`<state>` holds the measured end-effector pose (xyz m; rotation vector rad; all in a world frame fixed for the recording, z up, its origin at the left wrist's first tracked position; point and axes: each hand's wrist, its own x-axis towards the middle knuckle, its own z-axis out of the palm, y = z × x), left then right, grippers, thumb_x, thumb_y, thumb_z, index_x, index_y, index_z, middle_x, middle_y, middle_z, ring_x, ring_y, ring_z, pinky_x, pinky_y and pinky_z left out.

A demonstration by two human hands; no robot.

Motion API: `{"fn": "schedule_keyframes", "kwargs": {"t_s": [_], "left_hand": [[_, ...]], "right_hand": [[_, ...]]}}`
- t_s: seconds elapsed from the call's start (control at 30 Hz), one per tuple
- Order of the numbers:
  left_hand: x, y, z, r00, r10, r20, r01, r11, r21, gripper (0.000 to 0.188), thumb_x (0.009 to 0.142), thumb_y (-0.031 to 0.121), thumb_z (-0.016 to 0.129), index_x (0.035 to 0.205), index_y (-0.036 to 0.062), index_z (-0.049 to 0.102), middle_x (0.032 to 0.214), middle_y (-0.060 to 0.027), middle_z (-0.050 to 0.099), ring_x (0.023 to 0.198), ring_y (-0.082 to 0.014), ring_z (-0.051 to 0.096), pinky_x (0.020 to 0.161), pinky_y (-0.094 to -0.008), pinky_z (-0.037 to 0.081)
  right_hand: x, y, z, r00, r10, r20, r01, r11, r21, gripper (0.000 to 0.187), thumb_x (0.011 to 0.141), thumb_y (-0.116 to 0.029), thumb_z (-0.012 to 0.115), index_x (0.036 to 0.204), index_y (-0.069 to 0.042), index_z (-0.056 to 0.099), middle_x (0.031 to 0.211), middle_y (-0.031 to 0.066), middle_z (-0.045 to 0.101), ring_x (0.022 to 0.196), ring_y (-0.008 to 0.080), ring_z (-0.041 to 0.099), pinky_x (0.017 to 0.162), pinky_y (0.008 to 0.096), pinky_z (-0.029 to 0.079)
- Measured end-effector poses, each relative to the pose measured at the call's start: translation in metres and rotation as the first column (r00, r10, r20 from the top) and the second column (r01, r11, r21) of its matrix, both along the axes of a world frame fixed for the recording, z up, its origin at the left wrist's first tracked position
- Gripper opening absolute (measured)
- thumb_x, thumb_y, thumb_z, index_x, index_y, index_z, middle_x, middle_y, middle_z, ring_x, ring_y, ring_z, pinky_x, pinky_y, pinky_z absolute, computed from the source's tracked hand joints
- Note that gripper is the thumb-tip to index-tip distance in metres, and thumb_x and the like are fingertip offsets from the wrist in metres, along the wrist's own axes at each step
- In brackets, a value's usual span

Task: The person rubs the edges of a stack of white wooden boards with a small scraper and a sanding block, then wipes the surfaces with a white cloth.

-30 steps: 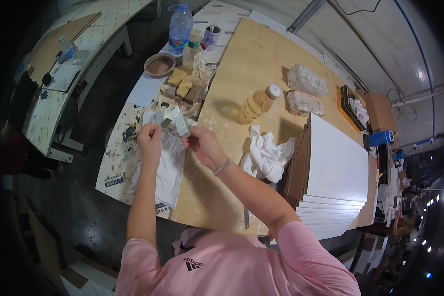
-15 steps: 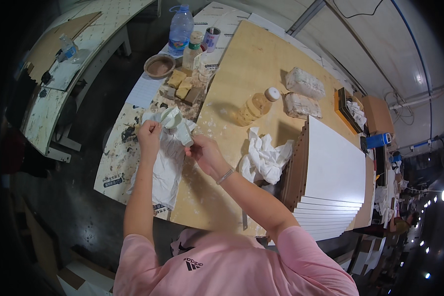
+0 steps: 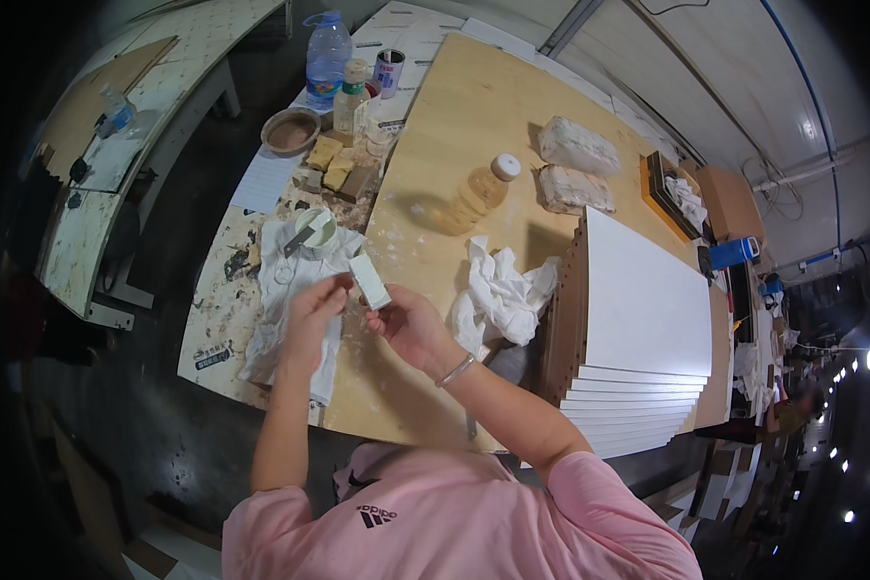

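At mid-frame, the right hand (image 3: 413, 330) grips a pale block (image 3: 369, 282) in its fingers. The left hand (image 3: 311, 314), fingers bent, is just beside it; whether they grasp it, I cannot tell. White cloth (image 3: 271, 333) lies left.

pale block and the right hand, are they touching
Touching. The head view shows the right hand gripping the lower end of the pale block, with no gap between them.
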<state>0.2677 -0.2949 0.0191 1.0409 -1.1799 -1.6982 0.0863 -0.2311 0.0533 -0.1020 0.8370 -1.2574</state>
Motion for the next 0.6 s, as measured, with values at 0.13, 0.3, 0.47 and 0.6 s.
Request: {"fn": "schedule_keyframes", "kwargs": {"t_s": [0.13, 0.3, 0.47, 0.6], "left_hand": [[-0.018, 0.028, -0.001, 0.86, -0.114, -0.498, 0.25, 0.944, 0.216, 0.039, 0.098, 0.009, 0.059, 0.135, -0.003, 0.056, 0.124, -0.0086, 0.066, 0.107, -0.0163, 0.063, 0.091, -0.0294, 0.051], [-0.02, 0.044, -0.005, 0.788, 0.035, -0.614, 0.099, 0.978, 0.183, 0.045, 0.099, 0.006, 0.056, 0.142, 0.0001, 0.048, 0.134, -0.0094, 0.06, 0.123, -0.0241, 0.058, 0.104, -0.0475, 0.046], [-0.012, 0.064, -0.018, 0.817, 0.063, -0.573, 0.092, 0.967, 0.238, 0.043, 0.098, 0.006, 0.056, 0.141, 0.0005, 0.05, 0.133, -0.0104, 0.061, 0.122, -0.0254, 0.059, 0.106, -0.049, 0.046], [-0.033, 0.097, -0.005, 0.803, 0.124, -0.583, 0.075, 0.949, 0.305, 0.032, 0.095, 0.003, 0.06, 0.126, -0.001, 0.06, 0.118, -0.0075, 0.066, 0.112, -0.0193, 0.063, 0.1, -0.035, 0.048]], "right_hand": [[0.005, 0.021, -0.002, 0.994, 0.024, 0.107, -0.025, 1.0, 0.003, 0.024, 0.102, -0.013, 0.048, 0.108, 0.001, 0.065, 0.096, 0.0107, 0.07, 0.077, 0.0173, 0.068, 0.071, 0.0291, 0.058], [-0.059, 0.032, 0.024, 0.22, 0.329, -0.918, -0.576, 0.803, 0.15, 0.041, 0.089, -0.026, 0.072, 0.121, -0.002, 0.061, 0.102, 0.0103, 0.069, 0.083, 0.025, 0.068, 0.078, 0.0373, 0.057], [-0.138, 0.049, 0.031, -0.841, -0.037, -0.54, -0.323, 0.835, 0.446, 0.057, 0.077, -0.029, 0.077, 0.127, -0.011, 0.059, 0.111, 0.0166, 0.066, 0.08, 0.0381, 0.069, 0.075, 0.0453, 0.057], [-0.162, 0.036, 0.003, -0.877, 0.049, -0.478, -0.29, 0.739, 0.608, 0.027, 0.081, -0.026, 0.07, 0.103, -0.009, 0.069, 0.098, 0.014, 0.071, 0.085, 0.0317, 0.071, 0.071, 0.0446, 0.057]]}}
